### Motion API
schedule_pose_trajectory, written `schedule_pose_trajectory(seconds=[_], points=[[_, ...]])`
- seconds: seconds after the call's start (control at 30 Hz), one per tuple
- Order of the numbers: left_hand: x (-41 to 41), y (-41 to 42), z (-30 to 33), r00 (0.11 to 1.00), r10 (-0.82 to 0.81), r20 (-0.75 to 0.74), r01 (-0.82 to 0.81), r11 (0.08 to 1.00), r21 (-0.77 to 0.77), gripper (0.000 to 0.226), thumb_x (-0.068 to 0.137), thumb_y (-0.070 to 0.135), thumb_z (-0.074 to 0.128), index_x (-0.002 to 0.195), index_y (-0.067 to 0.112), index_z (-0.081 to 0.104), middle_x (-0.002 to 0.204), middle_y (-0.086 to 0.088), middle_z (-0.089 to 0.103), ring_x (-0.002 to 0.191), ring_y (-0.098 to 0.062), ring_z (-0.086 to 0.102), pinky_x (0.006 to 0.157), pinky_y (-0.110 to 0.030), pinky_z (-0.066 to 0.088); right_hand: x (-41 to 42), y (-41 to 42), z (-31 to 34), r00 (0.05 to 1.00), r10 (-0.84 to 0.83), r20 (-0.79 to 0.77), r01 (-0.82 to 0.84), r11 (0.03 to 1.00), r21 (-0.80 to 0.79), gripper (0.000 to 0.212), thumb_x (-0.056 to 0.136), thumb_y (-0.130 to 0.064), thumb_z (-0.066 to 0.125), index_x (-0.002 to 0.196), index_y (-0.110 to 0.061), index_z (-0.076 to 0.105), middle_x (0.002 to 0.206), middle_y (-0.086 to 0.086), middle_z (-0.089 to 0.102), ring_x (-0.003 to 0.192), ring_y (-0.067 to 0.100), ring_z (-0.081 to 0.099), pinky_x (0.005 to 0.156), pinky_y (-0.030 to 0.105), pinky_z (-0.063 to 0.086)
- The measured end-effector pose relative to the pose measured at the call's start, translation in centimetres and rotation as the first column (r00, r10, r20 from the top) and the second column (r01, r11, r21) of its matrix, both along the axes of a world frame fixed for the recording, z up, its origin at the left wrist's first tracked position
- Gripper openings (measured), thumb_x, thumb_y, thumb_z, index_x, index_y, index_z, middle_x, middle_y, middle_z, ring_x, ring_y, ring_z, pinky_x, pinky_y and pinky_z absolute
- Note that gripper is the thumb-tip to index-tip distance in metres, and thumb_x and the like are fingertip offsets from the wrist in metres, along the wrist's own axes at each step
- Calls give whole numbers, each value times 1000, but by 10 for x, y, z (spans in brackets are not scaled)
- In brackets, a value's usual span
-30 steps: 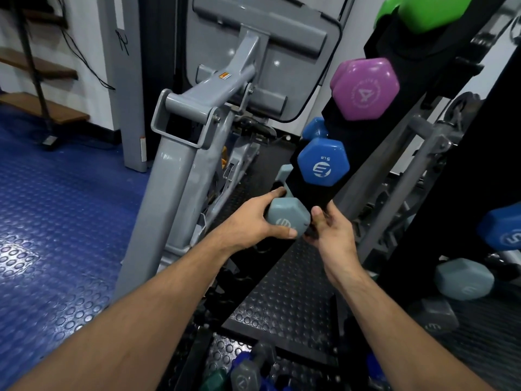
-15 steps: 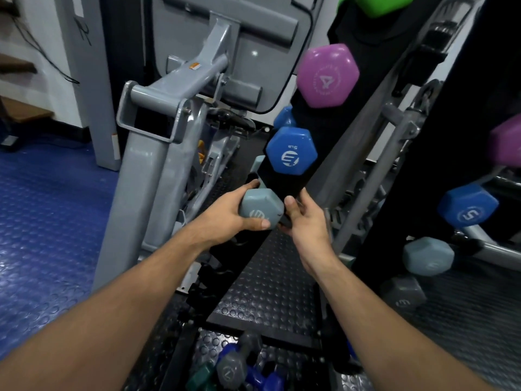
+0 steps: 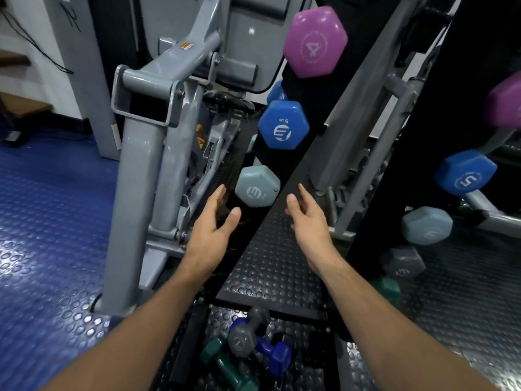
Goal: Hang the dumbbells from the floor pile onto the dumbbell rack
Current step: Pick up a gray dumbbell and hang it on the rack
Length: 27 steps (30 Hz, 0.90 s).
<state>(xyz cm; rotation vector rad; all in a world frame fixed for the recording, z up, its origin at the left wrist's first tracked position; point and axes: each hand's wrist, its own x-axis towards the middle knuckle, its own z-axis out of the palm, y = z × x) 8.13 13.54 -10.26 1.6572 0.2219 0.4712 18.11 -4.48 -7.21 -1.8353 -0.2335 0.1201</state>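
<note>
Left hand (image 3: pixel 215 221) and right hand (image 3: pixel 306 215) both spread wide, empty, flanking the pale blue dumbbell (image 3: pixel 257 186) on the black dumbbell rack (image 3: pixel 296 170), grey machine frame (image 3: pixel 146 165) crowding left, floor pile (image 3: pixel 248 351) below.

machine: grey gym frame (image 3: pixel 146 176), upright, left of centre
floor: blue studded mat (image 3: pixel 42 221) at left, black studded mat (image 3: pixel 276 266) in the middle
wall: white, with black cables (image 3: pixel 33 43)

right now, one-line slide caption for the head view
Both hands, left and right, open below the grey-blue dumbbell on the rack.
</note>
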Motion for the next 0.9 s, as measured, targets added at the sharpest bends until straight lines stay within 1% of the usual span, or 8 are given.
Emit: schedule_pose_trajectory(seconds=[0.13,0.3,0.47,0.6,0.67,0.73,0.8,0.9], points=[[-31,-19,-49,980,167,-107,-172,984,-36,65,99,56,56,156,30,37,158,8,42,145,-5,38,122,-37,32,-20,-23,-45,988,-26,-153,15,997,-74,73,94,-66,56,157,-38,32,147,-11,54,131,12,57,117,46,42],[-57,-47,-102,939,162,-303,-197,976,-88,63,101,42,58,156,19,37,151,2,50,139,-12,45,109,-27,37,-45,-47,-109,950,-43,-309,-23,978,-208,71,95,-62,58,157,-31,38,142,-9,60,124,14,61,113,46,46],[-62,-72,-161,853,85,-515,-159,982,-101,68,95,47,67,151,15,43,143,0,56,134,-20,53,103,-32,43,-53,-61,-172,897,-29,-441,-104,956,-274,70,94,-62,59,153,-26,46,147,-4,55,126,18,59,111,40,46],[-57,-88,-209,726,20,-688,-107,991,-85,66,88,43,76,140,10,51,131,-7,63,123,-27,60,99,-32,47,-45,-66,-226,871,-56,-487,-135,928,-347,64,96,-55,61,148,-18,53,146,0,58,126,17,58,108,32,45],[-53,-93,-232,674,-24,-739,-85,990,-110,52,88,39,78,125,13,54,117,-6,67,99,-19,65,78,-18,50,-36,-65,-250,866,-61,-496,-160,907,-390,61,98,-53,60,146,-16,54,144,0,59,119,15,58,106,32,44],[-47,-98,-253,632,-40,-774,-103,985,-136,44,87,37,80,111,19,46,95,6,60,75,-2,54,55,-9,42,-24,-64,-275,863,-63,-502,-183,886,-425,58,99,-52,58,145,-17,55,142,-1,59,110,13,58,99,30,42],[-44,-102,-271,581,-17,-814,-172,975,-144,51,82,40,83,109,18,45,89,9,57,73,-2,51,61,-15,42,-12,-61,-294,867,-69,-493,-189,870,-455,56,99,-52,58,144,-17,57,141,-1,60,101,11,60,96,30,44],[-33,-112,-294,555,-7,-832,-267,946,-185,77,63,56,90,115,11,55,107,-3,69,89,-17,66,84,-30,53,8,-56,-335,862,-102,-496,-193,839,-508,53,99,-49,59,141,-16,59,134,3,66,107,18,66,104,38,49]])
